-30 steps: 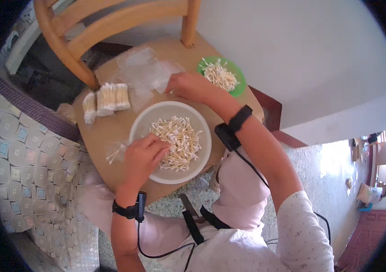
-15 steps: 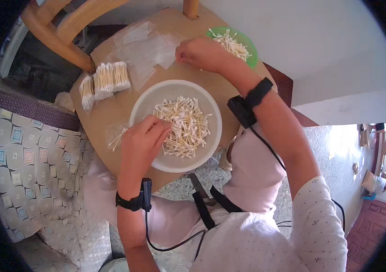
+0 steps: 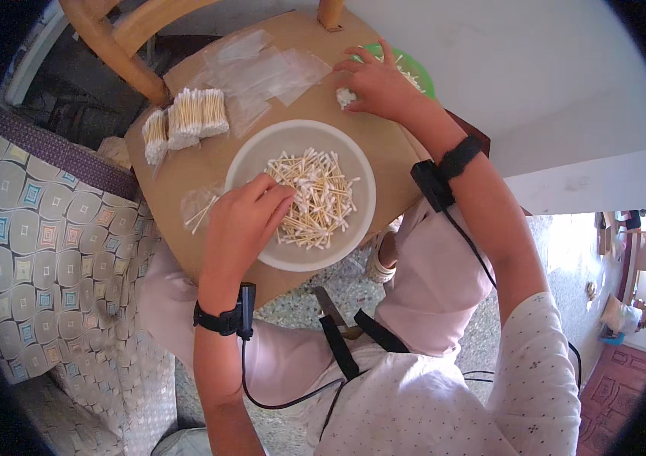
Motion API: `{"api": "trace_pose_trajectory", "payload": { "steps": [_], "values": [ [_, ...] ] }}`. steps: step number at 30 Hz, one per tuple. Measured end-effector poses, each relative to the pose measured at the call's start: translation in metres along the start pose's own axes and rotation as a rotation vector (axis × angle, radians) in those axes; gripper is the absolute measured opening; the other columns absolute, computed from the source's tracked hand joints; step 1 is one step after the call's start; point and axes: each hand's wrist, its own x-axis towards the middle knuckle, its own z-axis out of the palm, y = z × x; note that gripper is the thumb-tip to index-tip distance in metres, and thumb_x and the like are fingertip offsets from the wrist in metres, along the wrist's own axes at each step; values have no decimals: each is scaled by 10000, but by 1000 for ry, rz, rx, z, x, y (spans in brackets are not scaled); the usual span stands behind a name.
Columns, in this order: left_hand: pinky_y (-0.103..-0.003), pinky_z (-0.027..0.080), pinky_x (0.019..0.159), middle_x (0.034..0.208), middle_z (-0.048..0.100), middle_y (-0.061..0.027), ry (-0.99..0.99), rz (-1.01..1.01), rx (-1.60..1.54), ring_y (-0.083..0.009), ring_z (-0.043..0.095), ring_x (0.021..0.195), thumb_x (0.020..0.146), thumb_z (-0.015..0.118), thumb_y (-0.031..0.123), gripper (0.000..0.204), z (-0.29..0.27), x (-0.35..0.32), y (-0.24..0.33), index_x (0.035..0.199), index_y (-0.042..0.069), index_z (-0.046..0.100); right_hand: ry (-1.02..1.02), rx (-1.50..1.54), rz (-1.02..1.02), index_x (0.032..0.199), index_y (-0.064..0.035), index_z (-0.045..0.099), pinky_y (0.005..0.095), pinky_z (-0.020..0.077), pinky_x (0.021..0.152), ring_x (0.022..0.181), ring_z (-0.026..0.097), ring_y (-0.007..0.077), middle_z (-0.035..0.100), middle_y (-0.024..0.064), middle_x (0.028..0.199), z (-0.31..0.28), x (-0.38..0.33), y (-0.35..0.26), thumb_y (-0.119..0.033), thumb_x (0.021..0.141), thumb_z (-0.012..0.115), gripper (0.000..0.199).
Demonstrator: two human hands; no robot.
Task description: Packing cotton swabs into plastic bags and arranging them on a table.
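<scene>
A white bowl [image 3: 366, 220] holds a loose heap of cotton swabs [image 3: 315, 201]. My left hand [image 3: 243, 228] reaches over its left rim, fingers pressed together, tips at the swabs; what they pinch is hidden. Beyond the bowl, my right hand [image 3: 380, 85] has its fingers spread beside a green bowl [image 3: 423, 76] of more swabs, which it partly covers. A clump of white swab tips [image 3: 345, 97] shows between its thumb and fingers, close to the cardboard; I see no firm grip on it. Packed bundles of swabs [image 3: 200, 115] stand at the far left.
Cardboard [image 3: 167, 201] covers the seat of a wooden chair, whose back [image 3: 121, 57] rises at far left. Clear plastic bags [image 3: 262, 72] lie behind the white bowl. Another bag with a few swabs [image 3: 200, 213] lies left of it. A wall [image 3: 535, 83] stands to the right.
My right hand has gone from curled to spread, shifting right toward the green bowl, and the clump of swab tips has come into sight. My left hand stays at the heap. The view has shifted slightly.
</scene>
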Motion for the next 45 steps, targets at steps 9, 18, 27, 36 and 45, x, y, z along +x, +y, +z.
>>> {"api": "trace_pose_trajectory", "payload": {
  "steps": [9, 18, 27, 36, 45],
  "values": [
    [-354, 500, 615, 833, 624, -63, 12, -18, -20, -250, 631, 718, 812, 681, 119, 104, 2, 1, -1, 899, 63, 683, -13, -105, -2, 1022, -236, 709, 666, 118, 1096, 1317, 377, 230, 594, -28, 1226, 3, 8, 1, -288, 704, 768, 327],
    [-258, 469, 603, 832, 625, -57, 209, -192, -412, -138, 584, 663, 823, 677, 38, 109, 2, 6, 6, 929, 52, 698, 90, 1392, 158, 1104, -19, 650, 279, 493, 842, 851, 633, 120, 676, 47, 1005, -45, 4, -48, -206, 906, 635, 273],
    [-228, 443, 618, 850, 609, -54, 592, -132, -581, -101, 549, 674, 814, 673, -22, 107, 1, -2, 4, 914, 16, 686, 80, 2070, 271, 1145, 54, 621, 235, 528, 734, 818, 631, 96, 681, 72, 957, -50, -38, -153, -169, 917, 629, 318],
    [-219, 444, 665, 876, 548, -22, 634, -310, -767, -86, 519, 735, 822, 680, -8, 153, 11, -4, -1, 970, 23, 660, 209, 1802, 197, 1163, 59, 609, 259, 509, 754, 856, 633, 114, 698, 96, 942, -38, -28, -160, -156, 925, 598, 322],
    [-211, 415, 637, 859, 517, -15, 549, -266, -498, -87, 496, 726, 782, 701, -33, 290, 4, 2, -14, 1058, 56, 690, 175, 1777, 154, 1207, 17, 585, 300, 506, 778, 876, 629, 131, 688, 141, 976, -40, -31, -158, -114, 914, 560, 322]
  ]
}}
